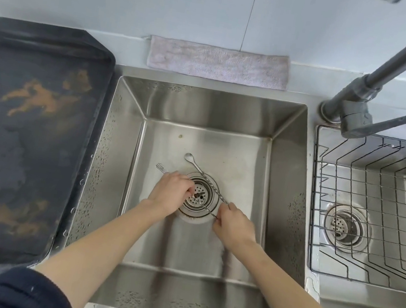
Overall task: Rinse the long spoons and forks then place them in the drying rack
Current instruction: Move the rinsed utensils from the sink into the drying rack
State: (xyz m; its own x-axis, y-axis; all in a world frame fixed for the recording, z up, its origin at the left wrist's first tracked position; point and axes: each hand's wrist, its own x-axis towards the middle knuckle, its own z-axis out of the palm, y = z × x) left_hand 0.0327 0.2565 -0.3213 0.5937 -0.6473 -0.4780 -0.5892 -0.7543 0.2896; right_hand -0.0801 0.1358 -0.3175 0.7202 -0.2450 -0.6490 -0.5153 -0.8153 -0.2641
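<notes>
A long twisted-handle spoon [196, 165] and a long fork [160, 167] lie on the bottom of the steel sink [238, 159], crossing over the round drain strainer [201, 196]. My left hand [170, 193] is down on the fork's middle, fingers curled over its handle; only the tines stick out past the hand. My right hand [232, 223] pinches the near ends of the two handles at the strainer's right edge. The wire drying rack [374, 207] sits in the second basin on the right.
A grey faucet [358, 109] stands at the back right, its spout rising out of view. A dark tray [24, 131] with brown marks lies left of the sink. A folded pale cloth [219, 62] rests behind the sink against the wall. Water drops cover the sink walls.
</notes>
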